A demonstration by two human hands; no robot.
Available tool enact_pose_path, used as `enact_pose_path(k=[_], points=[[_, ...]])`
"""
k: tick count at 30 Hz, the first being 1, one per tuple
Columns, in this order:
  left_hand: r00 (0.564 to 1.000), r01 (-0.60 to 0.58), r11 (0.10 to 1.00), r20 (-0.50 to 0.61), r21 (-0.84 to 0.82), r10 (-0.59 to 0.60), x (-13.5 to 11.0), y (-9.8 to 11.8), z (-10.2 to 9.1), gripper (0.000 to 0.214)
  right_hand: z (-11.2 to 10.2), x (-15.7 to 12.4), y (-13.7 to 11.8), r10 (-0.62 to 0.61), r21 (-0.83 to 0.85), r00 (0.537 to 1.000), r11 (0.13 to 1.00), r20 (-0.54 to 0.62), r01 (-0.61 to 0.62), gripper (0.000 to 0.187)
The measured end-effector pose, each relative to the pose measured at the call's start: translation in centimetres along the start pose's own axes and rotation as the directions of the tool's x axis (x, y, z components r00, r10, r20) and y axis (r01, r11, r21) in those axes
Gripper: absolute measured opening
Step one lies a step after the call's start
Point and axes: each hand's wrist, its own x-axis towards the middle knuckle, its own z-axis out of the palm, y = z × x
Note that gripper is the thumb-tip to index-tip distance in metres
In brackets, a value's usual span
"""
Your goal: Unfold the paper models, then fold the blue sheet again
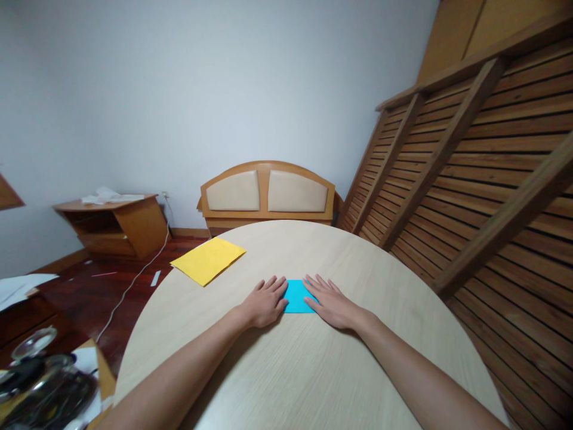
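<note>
A small bright blue sheet of paper [296, 297] lies flat on the round, pale wooden table [308, 370]. My left hand [265, 302] rests at its left edge, palm down with the fingers stretched out. Over the right edge of the paper lies my right hand [332, 301], also flat, its fingers spread. The blue middle shows between the two hands, while both side edges are partly covered. Farther back on the left of the table is a yellow stack of paper [209, 261], which neither hand touches.
A wooden headboard with cream panels [268, 191] stands behind the table. Slatted wooden panels [447, 161] lean along the right side. On the left are a low cabinet [147, 230], a white cable [134, 280] across the floor, and a box of clutter [49, 388].
</note>
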Motion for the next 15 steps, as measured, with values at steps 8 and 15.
enact_pose_path(k=[8,15], points=[[0.992,0.004,0.997,-0.125,0.079,0.006,0.05,-0.07,0.31,0.062,0.1,0.42,-0.16,-0.177,0.008,0.981,0.984,-0.085,0.178,0.058],[0.965,-0.217,0.976,-0.145,0.022,0.218,-0.27,-0.04,-0.45,0.064,-0.1,0.09,0.32,-0.201,0.113,0.979,0.972,-0.041,0.205,0.073]])
